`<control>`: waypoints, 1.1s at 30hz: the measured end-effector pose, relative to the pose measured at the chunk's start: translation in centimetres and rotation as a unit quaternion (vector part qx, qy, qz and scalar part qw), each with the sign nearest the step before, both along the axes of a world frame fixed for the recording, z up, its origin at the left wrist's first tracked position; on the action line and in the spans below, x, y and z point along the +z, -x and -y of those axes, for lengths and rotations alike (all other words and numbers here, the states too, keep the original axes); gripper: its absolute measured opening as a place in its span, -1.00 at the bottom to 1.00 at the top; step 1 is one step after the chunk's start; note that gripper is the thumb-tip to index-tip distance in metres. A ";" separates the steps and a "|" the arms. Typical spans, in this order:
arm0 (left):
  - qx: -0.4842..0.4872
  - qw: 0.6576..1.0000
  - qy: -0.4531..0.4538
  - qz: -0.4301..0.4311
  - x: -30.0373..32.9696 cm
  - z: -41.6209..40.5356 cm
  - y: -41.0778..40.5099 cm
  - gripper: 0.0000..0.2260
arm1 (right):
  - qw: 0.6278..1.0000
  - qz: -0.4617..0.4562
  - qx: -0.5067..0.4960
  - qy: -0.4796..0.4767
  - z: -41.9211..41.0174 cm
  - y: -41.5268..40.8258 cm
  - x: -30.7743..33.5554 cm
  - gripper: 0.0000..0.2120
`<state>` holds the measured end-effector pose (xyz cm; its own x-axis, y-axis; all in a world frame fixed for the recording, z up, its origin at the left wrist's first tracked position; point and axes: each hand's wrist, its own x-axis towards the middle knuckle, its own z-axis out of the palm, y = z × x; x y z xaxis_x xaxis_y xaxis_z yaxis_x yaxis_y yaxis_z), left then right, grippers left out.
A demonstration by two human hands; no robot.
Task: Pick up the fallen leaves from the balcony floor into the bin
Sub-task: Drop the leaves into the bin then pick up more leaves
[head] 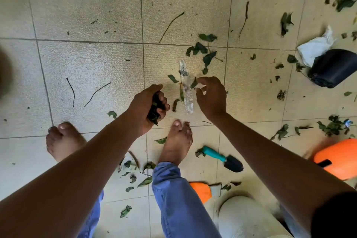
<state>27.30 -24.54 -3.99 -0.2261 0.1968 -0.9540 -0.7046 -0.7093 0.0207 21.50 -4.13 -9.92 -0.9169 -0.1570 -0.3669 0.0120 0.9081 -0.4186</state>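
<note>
Left hand (149, 105) is clenched round a wad of dark green leaves (154, 111), evidently hoarding them so the other stays free. Right hand (211, 96), fingers spread and empty, reaches for a small green leaf (193, 83) beside the crumpled clear plastic strip (186, 87); many fallen leaves (202, 52) litter the beige tiled floor (92, 60), mostly right, and no bin is identifiable.

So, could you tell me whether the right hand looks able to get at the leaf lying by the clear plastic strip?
Probably yes. The right hand hovers open just beside that leaf, at the clear plastic strip, with nothing between them. The left hand already grips a bunch of leaves.
</note>
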 end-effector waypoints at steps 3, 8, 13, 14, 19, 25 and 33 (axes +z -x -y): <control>-0.006 1.000 0.000 0.004 -0.3 0.1 0.1 -0.60 | 0.997 0.053 0.033 -0.041 -0.6 1.5 -2.5 -0.67; -0.004 1.000 -0.007 0.011 -0.9 0.4 0.0 -0.60 | 0.987 0.051 0.135 -0.068 0.0 3.3 -4.1 -0.75; 0.001 1.000 -0.009 0.018 -1.4 0.0 0.4 -0.60 | 0.984 0.028 0.158 -0.080 -1.3 3.7 -4.6 -0.87; 0.004 1.000 -0.011 0.020 -1.5 -0.1 0.5 -0.60 | 0.986 0.024 0.140 -0.086 -1.6 4.0 -4.4 -0.88; 0.002 1.000 -0.014 0.018 -1.7 -0.5 1.5 -0.59 | 0.998 -0.021 -0.020 -0.052 -2.8 6.6 -3.9 -0.91; -0.012 1.000 -0.013 0.014 -1.8 -1.1 3.2 -0.62 | 0.991 -0.054 0.112 -0.041 -2.3 9.3 -4.1 -0.89; -0.022 1.000 -0.014 0.013 -1.7 -1.3 3.8 -0.62 | 0.972 -0.048 0.185 -0.136 -2.5 8.5 -4.9 -0.89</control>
<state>23.47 -23.24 -5.70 -0.1919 0.2329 -0.9534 -0.7356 -0.6772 -0.0174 12.96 -1.67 -14.84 -0.8481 -0.3920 -0.3564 -0.3640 0.9200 -0.1457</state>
